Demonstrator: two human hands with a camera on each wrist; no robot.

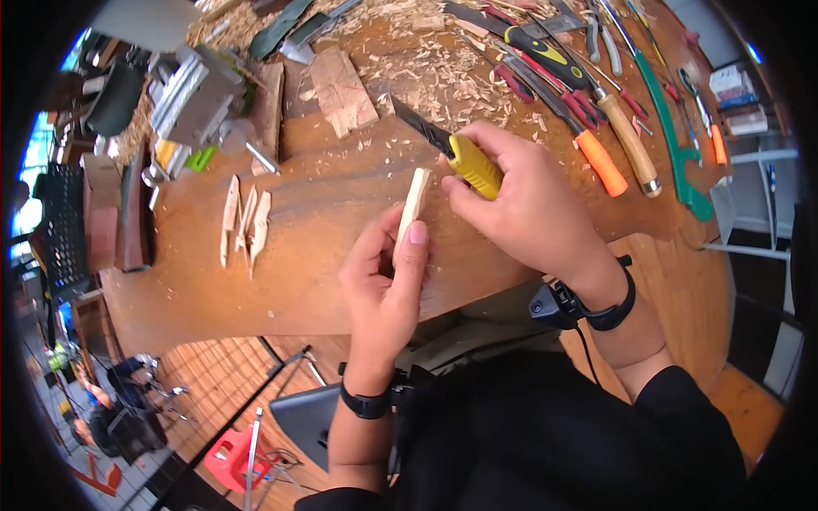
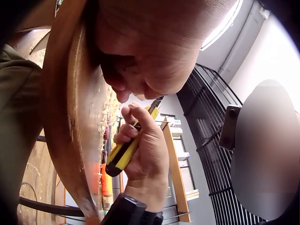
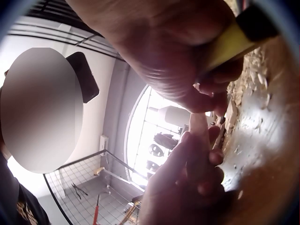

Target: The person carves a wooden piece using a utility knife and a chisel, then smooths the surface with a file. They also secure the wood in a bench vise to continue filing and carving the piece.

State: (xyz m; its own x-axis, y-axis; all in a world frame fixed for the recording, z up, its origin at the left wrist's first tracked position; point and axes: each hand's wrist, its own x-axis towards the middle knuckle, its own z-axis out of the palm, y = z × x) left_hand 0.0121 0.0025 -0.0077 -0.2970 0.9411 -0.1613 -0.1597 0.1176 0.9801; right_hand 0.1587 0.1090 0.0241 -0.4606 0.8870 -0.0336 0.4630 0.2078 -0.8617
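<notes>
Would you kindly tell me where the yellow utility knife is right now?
In the head view, the yellow utility knife is in the right hand, slightly right of centre, its handle just right of the wooden stick in the left hand.

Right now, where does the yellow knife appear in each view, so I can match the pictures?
Head: the yellow knife is above and right of centre, blade toward the upper left.
Left wrist: just left of and below centre, slanting up to the right.
Right wrist: near the upper right corner, partly hidden.
Shared landmark: the right hand, holding the knife in all three.
</notes>
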